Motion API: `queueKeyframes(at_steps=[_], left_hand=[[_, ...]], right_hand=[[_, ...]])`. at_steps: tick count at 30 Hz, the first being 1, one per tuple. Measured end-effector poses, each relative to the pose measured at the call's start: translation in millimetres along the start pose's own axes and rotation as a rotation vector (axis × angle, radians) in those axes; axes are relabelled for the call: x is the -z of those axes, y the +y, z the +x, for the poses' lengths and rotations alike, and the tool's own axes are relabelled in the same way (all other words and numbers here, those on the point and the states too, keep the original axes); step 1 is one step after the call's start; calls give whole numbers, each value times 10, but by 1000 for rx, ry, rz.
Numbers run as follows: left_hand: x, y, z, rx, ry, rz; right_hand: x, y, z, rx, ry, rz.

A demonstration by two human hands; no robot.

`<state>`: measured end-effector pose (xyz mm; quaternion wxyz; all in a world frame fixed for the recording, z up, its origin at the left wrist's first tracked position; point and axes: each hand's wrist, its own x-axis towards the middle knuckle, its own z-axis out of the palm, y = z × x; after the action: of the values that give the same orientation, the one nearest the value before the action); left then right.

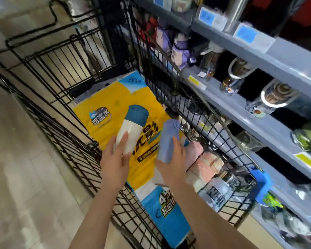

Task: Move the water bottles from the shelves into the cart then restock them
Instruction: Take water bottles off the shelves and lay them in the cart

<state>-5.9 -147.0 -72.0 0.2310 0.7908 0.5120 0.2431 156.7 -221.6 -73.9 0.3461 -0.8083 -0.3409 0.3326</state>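
Fingers (123, 141) of our left hand (113, 162) are wrapping the white bottle (128, 130), our right hand (171, 164) is clasping the blue one (169, 141); both look rigid, smooth, probably light, best held mid-body.

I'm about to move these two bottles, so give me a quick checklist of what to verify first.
1. Left hand grips the white bottle with the teal cap: ok.
2. Right hand grips the lavender bottle: ok.
3. Both bottles are over the cart basket: ok.
4. Caps are closed: cannot tell.
5. Flat landing spot on the yellow tissue pack: ok.
6. Free gap on the grey shelf for restocking: cannot tell, blurred.
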Motion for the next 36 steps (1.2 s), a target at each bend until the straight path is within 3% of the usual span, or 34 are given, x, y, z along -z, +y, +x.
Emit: queueKeyframes(at_steps=[4,7,11,19,25,30,36], left_hand=[[-121,498,-53,-6,22,-194],[-195,971,-46,-72,74,-355],[-266,1681,-50,-163,86,-374],[-472,3310,-335,-368,109,-530],[-758,4101,-692,-263,-88,-666],[-861,4466,-761,-98,-269,-959],[-1110,4475,-450,-130,-432,-1004]], right_hand=[[454,5,-203,70,27,91],[900,-70,-330,74,149,178],[1608,-69,-503,381,413,202],[3009,226,-1036,445,509,457],[3823,665,-1369,359,536,532],[4079,880,-1355,337,576,642],[4254,911,-1186,326,607,636]])
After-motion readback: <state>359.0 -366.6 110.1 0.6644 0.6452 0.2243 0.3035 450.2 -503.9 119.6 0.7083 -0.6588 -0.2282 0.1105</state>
